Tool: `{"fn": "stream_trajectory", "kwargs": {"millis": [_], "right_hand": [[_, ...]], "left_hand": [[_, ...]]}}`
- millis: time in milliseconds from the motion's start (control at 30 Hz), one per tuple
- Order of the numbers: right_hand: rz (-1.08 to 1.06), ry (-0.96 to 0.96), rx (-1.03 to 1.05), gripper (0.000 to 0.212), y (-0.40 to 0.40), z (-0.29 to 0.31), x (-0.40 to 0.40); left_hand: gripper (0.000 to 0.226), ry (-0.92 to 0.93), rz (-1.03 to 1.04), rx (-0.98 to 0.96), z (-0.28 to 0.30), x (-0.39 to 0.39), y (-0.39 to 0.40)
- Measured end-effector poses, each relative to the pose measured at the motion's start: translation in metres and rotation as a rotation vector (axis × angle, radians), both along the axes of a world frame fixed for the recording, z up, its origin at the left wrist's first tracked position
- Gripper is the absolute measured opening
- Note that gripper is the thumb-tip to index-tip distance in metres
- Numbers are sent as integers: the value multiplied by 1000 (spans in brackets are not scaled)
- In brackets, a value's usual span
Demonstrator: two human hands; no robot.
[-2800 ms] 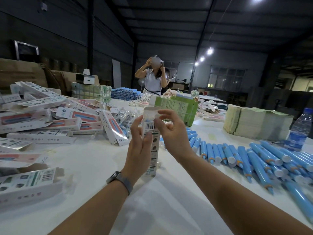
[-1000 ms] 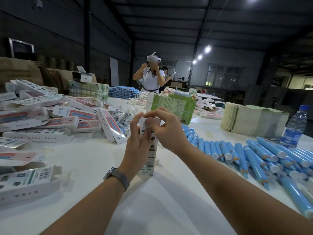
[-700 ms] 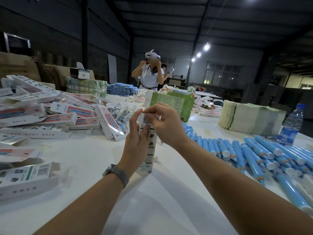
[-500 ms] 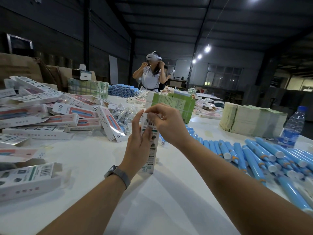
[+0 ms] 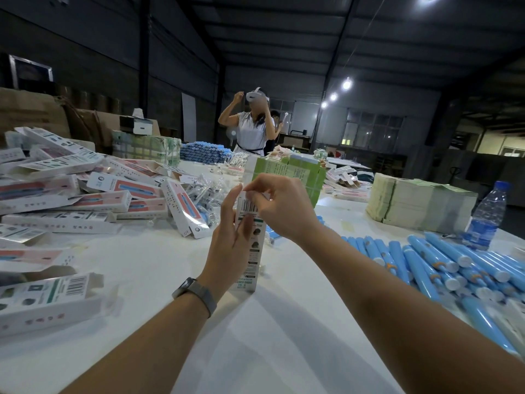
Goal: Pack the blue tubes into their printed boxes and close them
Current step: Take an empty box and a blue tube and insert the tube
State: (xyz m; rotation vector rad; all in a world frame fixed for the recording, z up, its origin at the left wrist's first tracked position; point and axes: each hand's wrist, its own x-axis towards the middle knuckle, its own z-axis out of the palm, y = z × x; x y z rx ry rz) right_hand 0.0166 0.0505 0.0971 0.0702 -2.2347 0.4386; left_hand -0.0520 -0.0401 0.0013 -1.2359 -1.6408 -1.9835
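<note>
One printed box stands upright on the white bench, near its middle; the left hand steadies it, long fingers laid nearly straight up its side and thumb across its printed face, while the right hand curls over the top end, its fingers pinching the flap at the top (whether a tube is already inside I cannot tell); this box looks to be at its closing step, the flap not yet plainly tucked; to the left lies a heap of boxes, seemingly done, though the nearest box shows an open end; a great many blue tubes lie loose at right, so by my judgement most of the packing is left
</note>
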Motion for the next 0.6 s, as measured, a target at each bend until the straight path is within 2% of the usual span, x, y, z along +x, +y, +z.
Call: {"fn": "stream_trajectory", "kwargs": {"millis": [133, 233, 300, 367, 600], "right_hand": [[-56, -56, 96, 10, -2, 9, 4], [-63, -99, 75, 10, -2, 14, 5], [-54, -108, 31, 10, -4, 14, 4], [-47, -117, 5, 11, -6, 12, 4], [4, -138, -89, 12, -3, 10, 6]], "left_hand": [[66, 23, -23, -13, -2, -3, 0], [101, 75, 20, -62, -5, -5, 2], [115, 108, 49, -75, -6, -7, 3], [116, 131, 58, -69, -8, -9, 4], [96, 122, 48, -50, -9, -10, 7]]}}
